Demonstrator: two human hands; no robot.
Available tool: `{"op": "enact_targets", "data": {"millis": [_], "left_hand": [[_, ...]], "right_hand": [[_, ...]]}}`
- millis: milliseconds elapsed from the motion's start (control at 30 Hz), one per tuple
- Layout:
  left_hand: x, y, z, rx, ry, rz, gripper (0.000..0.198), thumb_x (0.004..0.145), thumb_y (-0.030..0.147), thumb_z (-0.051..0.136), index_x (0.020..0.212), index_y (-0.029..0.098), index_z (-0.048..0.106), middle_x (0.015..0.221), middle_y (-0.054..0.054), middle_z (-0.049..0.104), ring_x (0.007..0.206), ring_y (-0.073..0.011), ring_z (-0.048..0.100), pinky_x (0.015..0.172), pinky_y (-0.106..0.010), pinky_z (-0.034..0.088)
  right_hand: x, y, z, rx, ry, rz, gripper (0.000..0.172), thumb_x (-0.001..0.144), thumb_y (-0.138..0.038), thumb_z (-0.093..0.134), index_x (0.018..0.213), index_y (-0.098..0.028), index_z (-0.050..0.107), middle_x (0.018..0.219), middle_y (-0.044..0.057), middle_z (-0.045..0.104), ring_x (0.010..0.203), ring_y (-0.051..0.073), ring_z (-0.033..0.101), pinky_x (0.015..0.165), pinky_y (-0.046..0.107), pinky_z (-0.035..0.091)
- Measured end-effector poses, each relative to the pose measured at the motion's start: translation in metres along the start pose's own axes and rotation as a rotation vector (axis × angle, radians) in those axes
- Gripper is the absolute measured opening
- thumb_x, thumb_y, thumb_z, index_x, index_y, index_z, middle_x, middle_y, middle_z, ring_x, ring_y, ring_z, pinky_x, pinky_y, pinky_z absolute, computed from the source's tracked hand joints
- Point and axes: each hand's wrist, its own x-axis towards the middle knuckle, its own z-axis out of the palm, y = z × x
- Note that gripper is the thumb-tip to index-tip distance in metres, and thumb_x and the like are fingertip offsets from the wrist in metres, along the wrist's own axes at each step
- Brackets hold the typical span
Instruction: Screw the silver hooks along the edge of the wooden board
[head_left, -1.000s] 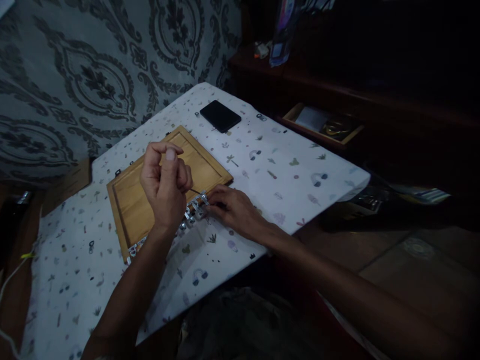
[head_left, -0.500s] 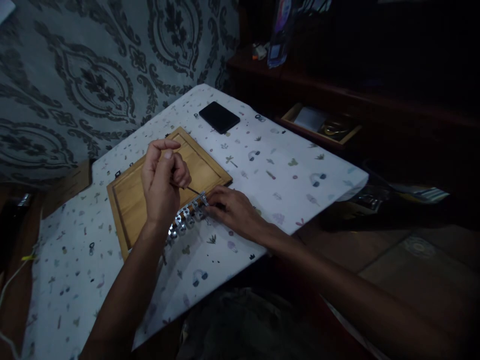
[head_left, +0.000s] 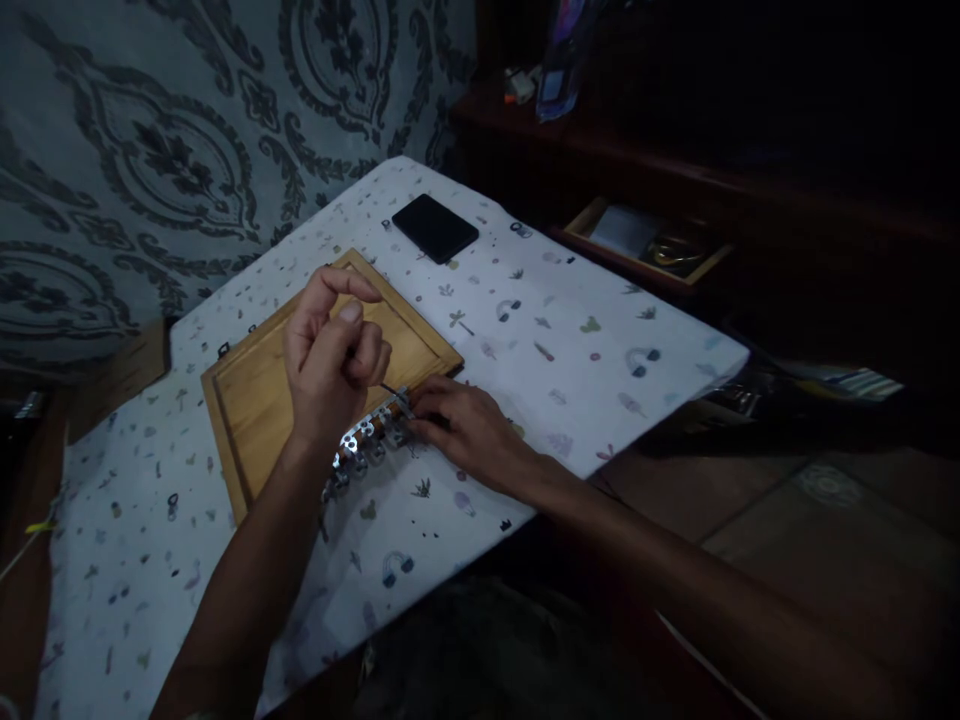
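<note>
My left hand (head_left: pixel 330 360) hovers above the near edge of a wooden tray (head_left: pixel 247 400), fingers curled around a thin dark tool (head_left: pixel 390 390) whose tip points down at a strip of small shiny metal pieces (head_left: pixel 364 445). My right hand (head_left: pixel 457 425) lies on the patterned tablecloth (head_left: pixel 562 350) and pinches the right end of that strip at the tray's front corner. The strip runs along the tray's near edge, partly hidden behind my left wrist.
A black phone (head_left: pixel 435 227) lies at the table's far side. Small dark clips (head_left: pixel 172 500) are scattered on the cloth. A dark wooden cabinet with an open drawer (head_left: pixel 645 245) stands to the right; patterned wall behind.
My left hand's index finger has lifted and the hand shifted slightly. More of the metal strip shows beside my wrist. The right hand stays on the strip's end.
</note>
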Motion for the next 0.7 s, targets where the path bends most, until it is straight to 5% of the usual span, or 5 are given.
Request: {"op": "enact_targets", "data": {"millis": [467, 700], "left_hand": [[-0.008, 0.019, -0.002, 0.0, 0.061, 0.129, 0.007, 0.081, 0.017, 0.066, 0.078, 0.02, 0.061, 0.042, 0.011, 0.022, 0.037, -0.0039, 0.011, 0.038, -0.018, 0.02], [-0.016, 0.008, 0.004, -0.001, 0.063, 0.089, 0.012, 0.08, 0.022, 0.072, 0.079, 0.018, 0.061, 0.041, 0.012, 0.026, 0.035, -0.0031, 0.013, 0.039, -0.017, 0.022]], "right_hand": [[-0.001, 0.002, 0.001, -0.013, -0.015, 0.024, 0.007, 0.092, -0.016, 0.065, 0.088, -0.015, 0.07, 0.104, 0.005, 0.07, 0.092, 0.017, 0.065, 0.082, 0.031, 0.048], [0.0, -0.003, -0.002, -0.008, -0.023, 0.028, 0.01, 0.092, -0.017, 0.065, 0.084, -0.015, 0.07, 0.101, 0.005, 0.07, 0.093, 0.017, 0.065, 0.082, 0.029, 0.047]]}}
